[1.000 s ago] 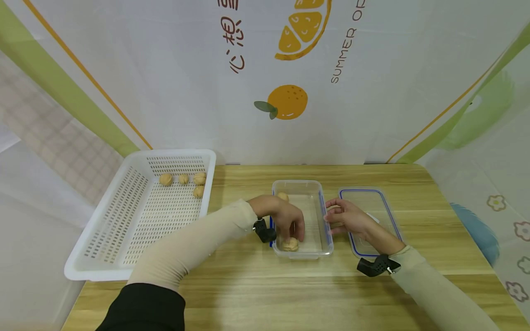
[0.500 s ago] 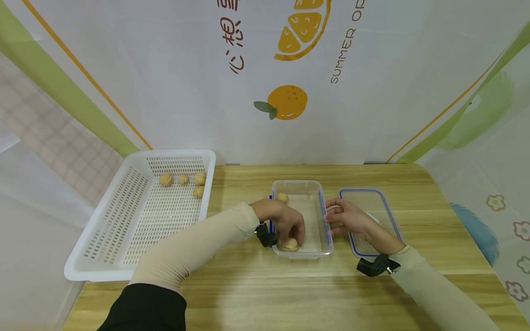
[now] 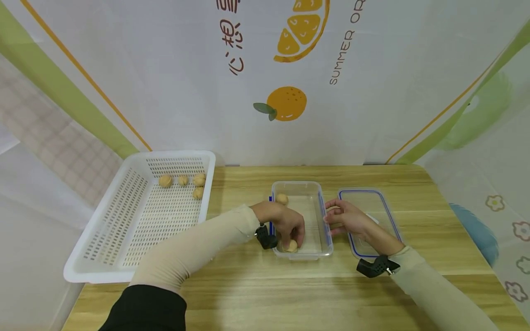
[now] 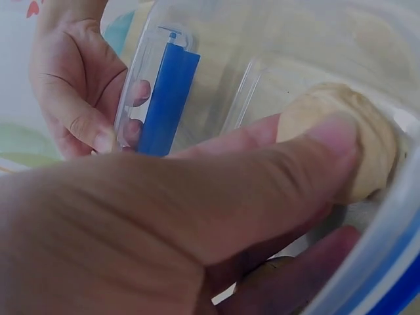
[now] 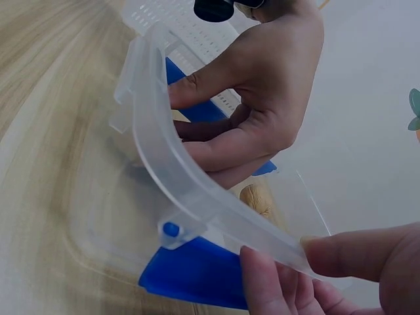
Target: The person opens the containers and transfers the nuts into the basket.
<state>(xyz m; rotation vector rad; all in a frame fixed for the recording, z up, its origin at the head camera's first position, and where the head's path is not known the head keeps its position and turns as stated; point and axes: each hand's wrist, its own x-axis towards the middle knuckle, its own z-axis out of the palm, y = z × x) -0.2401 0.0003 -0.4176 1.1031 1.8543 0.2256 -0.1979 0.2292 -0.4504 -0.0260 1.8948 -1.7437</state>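
My left hand (image 3: 287,223) reaches down into a clear plastic food container (image 3: 302,254). Its thumb and fingers pinch a walnut (image 4: 375,134) low in the near left corner, by the wall. Another walnut (image 3: 282,199) lies at the container's far left, beyond that hand. On the other side, my right hand (image 3: 349,216) holds the right wall. The right wrist view has its thumb over the rim (image 5: 190,187) and its fingers outside, by a blue side latch (image 5: 197,272).
A white perforated basket (image 3: 145,257) stands at the left, with several walnuts (image 3: 165,180) toward its far end. The container's lid (image 3: 374,195), edged in blue, lies on the wooden table (image 3: 265,299) under my right hand. A printed cloth (image 3: 186,82) hangs behind.
The walnut in my left fingers has turned and shifted slightly toward the near wall. My left hand has moved a little, showing more of the far walnut. My right hand keeps its hold.
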